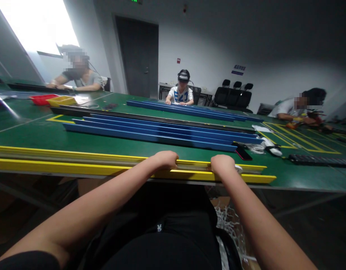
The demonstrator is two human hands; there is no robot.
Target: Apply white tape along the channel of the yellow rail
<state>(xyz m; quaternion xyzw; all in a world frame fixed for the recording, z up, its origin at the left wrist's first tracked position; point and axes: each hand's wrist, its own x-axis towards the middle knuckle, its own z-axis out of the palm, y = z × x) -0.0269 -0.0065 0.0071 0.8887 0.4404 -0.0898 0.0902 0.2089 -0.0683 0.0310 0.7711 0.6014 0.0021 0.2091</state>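
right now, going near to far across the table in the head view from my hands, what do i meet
left hand and right hand on the yellow rail → blue rails → dark rail → far blue rails → seated person

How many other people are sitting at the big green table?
3: one person at the far left by the window, one person in the middle at the far edge, one person at the far right. Others may sit outside the picture.
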